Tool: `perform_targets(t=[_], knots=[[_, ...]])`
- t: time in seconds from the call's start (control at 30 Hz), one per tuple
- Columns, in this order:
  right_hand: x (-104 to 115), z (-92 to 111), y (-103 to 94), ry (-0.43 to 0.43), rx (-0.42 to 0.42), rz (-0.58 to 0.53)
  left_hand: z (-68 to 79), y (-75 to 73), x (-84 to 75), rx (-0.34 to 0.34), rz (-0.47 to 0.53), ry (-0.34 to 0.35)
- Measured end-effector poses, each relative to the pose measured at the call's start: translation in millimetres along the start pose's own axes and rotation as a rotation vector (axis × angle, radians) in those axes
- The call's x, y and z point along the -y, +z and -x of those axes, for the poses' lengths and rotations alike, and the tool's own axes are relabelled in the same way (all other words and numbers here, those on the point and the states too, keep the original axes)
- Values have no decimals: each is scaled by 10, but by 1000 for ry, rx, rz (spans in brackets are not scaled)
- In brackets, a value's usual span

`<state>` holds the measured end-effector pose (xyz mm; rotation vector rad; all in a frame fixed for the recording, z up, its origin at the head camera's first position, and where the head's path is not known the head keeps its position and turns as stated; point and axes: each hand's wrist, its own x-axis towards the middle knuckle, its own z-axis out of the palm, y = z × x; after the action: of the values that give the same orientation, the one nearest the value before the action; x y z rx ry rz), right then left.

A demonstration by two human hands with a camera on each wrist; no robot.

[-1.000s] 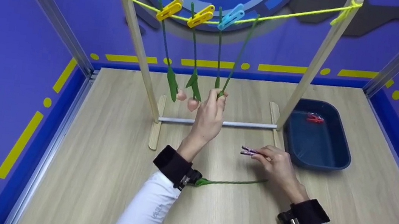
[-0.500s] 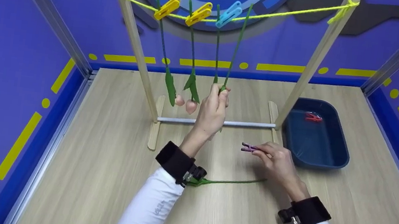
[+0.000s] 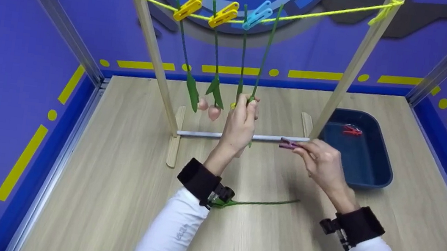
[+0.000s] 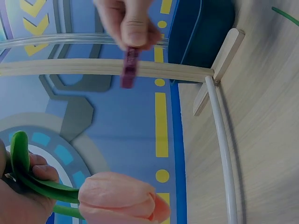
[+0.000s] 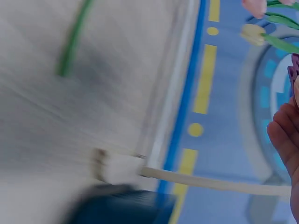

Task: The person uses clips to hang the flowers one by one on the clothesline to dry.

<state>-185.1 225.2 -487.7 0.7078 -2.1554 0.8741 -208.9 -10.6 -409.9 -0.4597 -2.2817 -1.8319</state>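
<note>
My left hand [image 3: 239, 123] grips a pink tulip [image 4: 122, 198] upside down, its stem rising to the yellow string [image 3: 331, 15] just right of a blue clothespin [image 3: 257, 15]. The bloom hangs below the fist. Lower and to the right, my right hand [image 3: 324, 162] pinches a purple clothespin [image 3: 288, 144] by its handles, its tips facing left. Three tulips hang head down along the string: the leftmost from a yellow clothespin [image 3: 188, 7], the middle one from another yellow clothespin [image 3: 223, 14], the third, yellow-headed [image 5: 253, 34], from the blue one.
Two wooden posts [image 3: 354, 69] joined by a grey rod [image 3: 266, 138] carry the string. A dark blue bin [image 3: 366, 160] at right contains a red clothespin [image 3: 351, 130]. Another green stem [image 3: 261, 203] lies on the table, its left end hidden behind the left wrist.
The left hand has brought the tulip's stem left and slightly up, nearer the blue clothespin. My right hand has risen toward the rod with the purple clothespin.
</note>
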Motion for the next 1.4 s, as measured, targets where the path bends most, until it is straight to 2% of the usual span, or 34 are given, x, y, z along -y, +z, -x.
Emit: perform_targets(t=[0.37, 0.6, 0.73, 0.97, 1.13, 1.4], knots=[[307, -863, -449, -89, -75, 43, -15, 15, 8, 5, -43, 17], [479, -1353, -653, -146, -73, 88, -39, 29, 19, -6, -47, 6], [564, -1556, -739, -142, -55, 133, -51, 22, 19, 0, -44, 9], [668, -1816, -850, -158, 41, 265, -54, 21, 31, -1, -43, 2], [744, -2041, -879, -161, 66, 286, -65, 15, 25, -9, -41, -2], [867, -2339, -921, -58, 96, 271, -81, 12, 45, -17, -61, 8]])
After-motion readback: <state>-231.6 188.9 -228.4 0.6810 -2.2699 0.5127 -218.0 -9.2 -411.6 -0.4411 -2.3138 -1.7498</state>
